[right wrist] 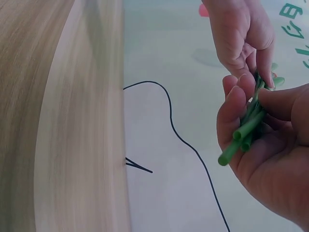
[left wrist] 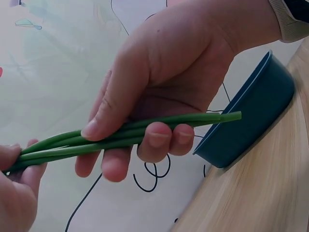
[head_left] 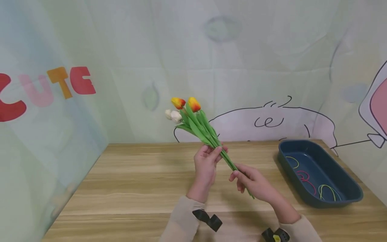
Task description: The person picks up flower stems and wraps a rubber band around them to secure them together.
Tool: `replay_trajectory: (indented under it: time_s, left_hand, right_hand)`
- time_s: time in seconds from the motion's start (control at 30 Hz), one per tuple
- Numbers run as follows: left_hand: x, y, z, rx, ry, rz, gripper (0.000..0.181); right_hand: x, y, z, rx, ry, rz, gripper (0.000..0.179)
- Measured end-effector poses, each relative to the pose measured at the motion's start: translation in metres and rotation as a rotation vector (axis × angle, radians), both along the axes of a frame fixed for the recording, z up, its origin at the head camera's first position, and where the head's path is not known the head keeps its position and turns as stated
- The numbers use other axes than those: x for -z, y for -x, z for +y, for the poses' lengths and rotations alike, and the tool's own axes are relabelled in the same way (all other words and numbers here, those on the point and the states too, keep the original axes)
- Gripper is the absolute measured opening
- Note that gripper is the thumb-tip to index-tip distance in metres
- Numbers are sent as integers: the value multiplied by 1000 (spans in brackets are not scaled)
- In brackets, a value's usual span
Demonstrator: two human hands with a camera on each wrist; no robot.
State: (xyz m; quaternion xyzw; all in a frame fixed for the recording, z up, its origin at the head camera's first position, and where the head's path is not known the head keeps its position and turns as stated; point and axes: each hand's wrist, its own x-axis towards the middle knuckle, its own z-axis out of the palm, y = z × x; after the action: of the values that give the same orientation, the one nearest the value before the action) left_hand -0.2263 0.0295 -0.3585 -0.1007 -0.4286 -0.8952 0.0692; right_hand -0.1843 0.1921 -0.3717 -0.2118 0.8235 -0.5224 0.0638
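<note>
A bunch of tulips (head_left: 198,126) with green leaves is held up at a slant over the table, blooms to the upper left. Two blooms are orange and yellow, and white ones (head_left: 173,115) show beside them. My left hand (head_left: 207,163) grips the stems just under the leaves. Lower down, my right hand (head_left: 252,181) pinches the stems between thumb and fingers, the cut ends sticking out below it. In the right wrist view several green stem ends (right wrist: 241,137) poke out of the right hand. The left wrist view shows the stems (left wrist: 169,121) lying across the right hand's fingers.
A dark blue basin (head_left: 320,201) stands at the table's right side. Inside lie a pink band (head_left: 308,181) and yellow-green bands (head_left: 328,188). The wooden table (head_left: 136,188) reaches back to a printed cloth backdrop (head_left: 136,43) with colourful letters at left.
</note>
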Motion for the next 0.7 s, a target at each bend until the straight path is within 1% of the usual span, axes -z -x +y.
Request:
replay_trajectory:
  time_s: [0.2, 0.43, 0.57, 0.7]
  left_hand:
    - [2, 1, 1, 53, 26, 16, 18]
    - [8, -1, 7, 116, 134, 12, 23]
    - [11, -3, 10, 123, 175, 18, 25]
    - [11, -4, 10, 137, 169, 2, 24]
  right_hand:
    - [-1, 0, 2, 12, 9, 8, 39]
    - [-5, 0, 4, 33, 1, 43, 39]
    - [-6, -1, 4, 33, 8, 53, 34]
    - [-6, -1, 3, 27, -6, 56, 29]
